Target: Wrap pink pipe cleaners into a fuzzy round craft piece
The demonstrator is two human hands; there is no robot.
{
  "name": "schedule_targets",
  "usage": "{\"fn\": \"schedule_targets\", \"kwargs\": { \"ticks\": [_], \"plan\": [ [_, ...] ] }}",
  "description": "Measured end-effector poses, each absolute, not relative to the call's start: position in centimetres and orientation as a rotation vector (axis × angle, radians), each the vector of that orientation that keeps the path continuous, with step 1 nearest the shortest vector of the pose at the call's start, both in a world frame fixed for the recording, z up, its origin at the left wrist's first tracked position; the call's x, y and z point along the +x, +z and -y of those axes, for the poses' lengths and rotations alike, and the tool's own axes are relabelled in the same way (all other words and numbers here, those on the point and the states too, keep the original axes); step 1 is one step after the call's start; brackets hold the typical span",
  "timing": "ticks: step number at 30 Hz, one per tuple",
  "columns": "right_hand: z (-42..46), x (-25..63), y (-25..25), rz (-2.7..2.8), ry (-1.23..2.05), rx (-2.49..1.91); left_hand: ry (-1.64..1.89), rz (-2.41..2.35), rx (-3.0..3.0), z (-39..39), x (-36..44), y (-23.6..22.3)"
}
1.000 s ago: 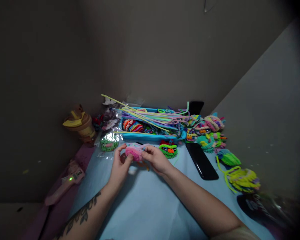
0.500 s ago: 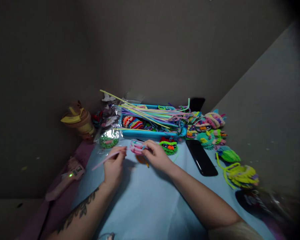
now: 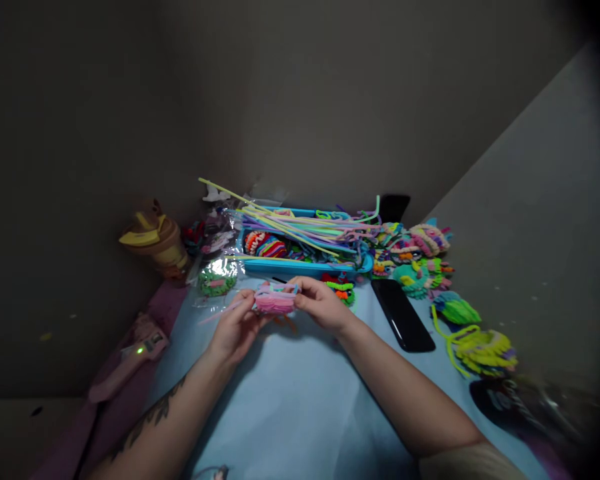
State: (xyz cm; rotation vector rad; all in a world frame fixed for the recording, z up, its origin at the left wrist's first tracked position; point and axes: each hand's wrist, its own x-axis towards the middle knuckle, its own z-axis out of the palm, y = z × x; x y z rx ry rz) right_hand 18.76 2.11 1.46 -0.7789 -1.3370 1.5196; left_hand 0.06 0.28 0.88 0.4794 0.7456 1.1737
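A small bundle of bent pink and lilac pipe cleaners is held up over the blue cloth, pinched at both ends. My left hand grips its left side, and a loose pink pipe cleaner end sticks out leftward past the fingers. On the other side my right hand has thumb and fingers closed on the right end. Behind the right hand, partly covered, lies a green and red pipe-cleaner piece with an orange middle. Something orange shows under the bundle.
A blue tray heaped with long pastel pipe cleaners stands at the back. A black phone lies to the right, near several colourful pipe-cleaner figures. On the left are a pink glue gun, a brown pot and clear plastic bags.
My left hand has moved right onto the bundle, drawing the loose pink pipe cleaner along. The bundle has turned, so its dense pink side now shows.
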Motion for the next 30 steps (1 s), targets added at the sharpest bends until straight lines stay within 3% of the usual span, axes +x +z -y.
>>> {"fn": "schedule_targets", "kwargs": {
  "ticks": [13, 22, 30],
  "plan": [
    [-1.7, 17.9, 1.6, 1.135, 1.658, -0.820, 1.334, -0.798, 0.569, -0.3, 0.4, 0.7],
    [-1.1, 17.1, 0.9, 1.370, 0.971, -0.857, 1.298, -0.774, 0.535, 0.1, 0.5, 0.4],
    [-0.7, 17.0, 0.8, 1.406, 0.864, -0.907, 1.304, -0.755, 0.584, 0.3, 0.8, 0.3]
  ]
}}
